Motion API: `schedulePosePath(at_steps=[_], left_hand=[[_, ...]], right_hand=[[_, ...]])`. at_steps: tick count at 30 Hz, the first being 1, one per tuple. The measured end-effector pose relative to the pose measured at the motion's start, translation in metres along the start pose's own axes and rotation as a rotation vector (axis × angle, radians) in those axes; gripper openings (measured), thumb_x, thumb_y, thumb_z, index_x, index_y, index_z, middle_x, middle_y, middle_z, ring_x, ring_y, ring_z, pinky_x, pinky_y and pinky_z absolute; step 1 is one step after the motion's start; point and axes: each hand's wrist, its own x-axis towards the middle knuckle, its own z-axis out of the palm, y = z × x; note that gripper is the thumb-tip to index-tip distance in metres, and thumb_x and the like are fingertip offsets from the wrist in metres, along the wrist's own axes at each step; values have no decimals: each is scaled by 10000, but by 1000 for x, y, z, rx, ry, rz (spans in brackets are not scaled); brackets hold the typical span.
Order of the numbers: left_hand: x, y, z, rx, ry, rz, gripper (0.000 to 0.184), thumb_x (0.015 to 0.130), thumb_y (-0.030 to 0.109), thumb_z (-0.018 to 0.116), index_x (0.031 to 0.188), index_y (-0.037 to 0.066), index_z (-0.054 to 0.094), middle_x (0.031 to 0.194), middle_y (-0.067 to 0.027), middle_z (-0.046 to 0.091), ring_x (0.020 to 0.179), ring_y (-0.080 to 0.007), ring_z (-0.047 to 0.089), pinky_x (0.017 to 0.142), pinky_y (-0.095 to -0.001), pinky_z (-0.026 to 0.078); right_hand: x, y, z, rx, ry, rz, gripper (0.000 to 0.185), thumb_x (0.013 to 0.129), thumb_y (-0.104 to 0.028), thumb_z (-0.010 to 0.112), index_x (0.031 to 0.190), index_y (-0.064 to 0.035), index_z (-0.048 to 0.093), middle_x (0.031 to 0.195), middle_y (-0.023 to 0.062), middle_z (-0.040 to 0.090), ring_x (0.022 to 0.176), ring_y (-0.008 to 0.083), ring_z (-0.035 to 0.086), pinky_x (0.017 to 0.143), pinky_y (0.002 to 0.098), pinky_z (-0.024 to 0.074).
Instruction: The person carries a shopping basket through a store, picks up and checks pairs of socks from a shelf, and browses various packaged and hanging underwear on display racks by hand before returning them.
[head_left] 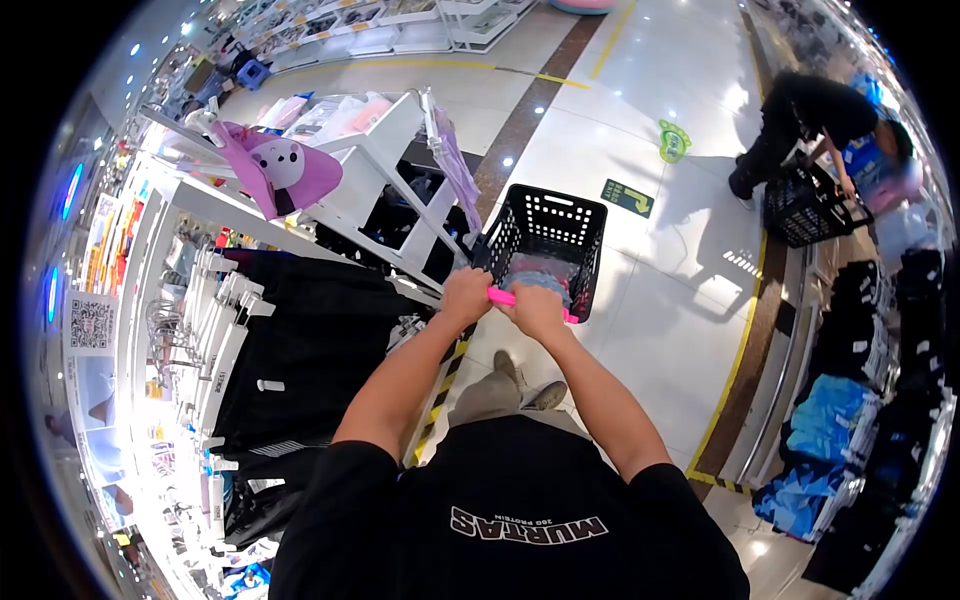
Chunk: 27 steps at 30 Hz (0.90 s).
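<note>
A black shopping basket (552,200) with square holes in its walls is in front of my body, low over the floor. Clear plastic packages (543,265), greyish blue in part, lie inside it at the near end. A pink handle (502,297) runs across the basket's near side. My left hand (466,295) is wrapped round the handle's left end. Farther right along the same handle, my right hand (536,310) is closed on it too. What joins the handle to the basket is hidden behind my hands.
Hanging black garments (290,360) fill the rack on the left. A purple cap (285,165) sits above it. To the right, a person (820,110) bends over another black basket (808,205). Blue clothes (828,415) hang near the right edge. A green floor sign (630,198) marks the tiles.
</note>
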Motion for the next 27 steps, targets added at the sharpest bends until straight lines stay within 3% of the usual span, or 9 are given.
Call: schedulePosePath(at_steps=[6,15,16,23,27], left_hand=[[53,-11,14,-27,89,-35,211,795,259,717,691,107,614,723,-97,597,743,-327,614,668,-470,455],[165,-31,47,-57,141,-111,147,695,212,766,746,124,659,790,-65,620,825,-282,612,720,-441,464],[178,-34,49,-50,132,-118,151,683,207,765,755,125,660,807,-61,630,838,-275,617,729,-434,462],[264,-41,69,-133,136,-198,145,702,202,741,805,119,681,856,-65,651,876,-268,626,788,-429,476],[311,-43,59,-182,-92,-297,172,768,257,730,856,112,704,937,-97,703,929,-289,669,846,-443,489]], right_hand=[[50,28,-9,-23,6,8,289,823,-378,731,908,-110,663,764,148,707,707,361,700,629,482,545],[149,87,-41,-97,84,-27,280,813,-381,733,916,-125,686,779,140,712,718,368,703,655,500,558],[163,88,-53,-112,7,26,284,801,-383,740,916,-128,692,783,135,713,726,362,704,653,490,556],[249,143,-83,-154,30,-7,288,787,-417,743,821,-137,689,748,112,699,720,335,694,636,473,535],[295,169,-94,-203,33,-68,286,780,-430,745,770,-151,685,720,91,682,719,315,689,628,461,532]])
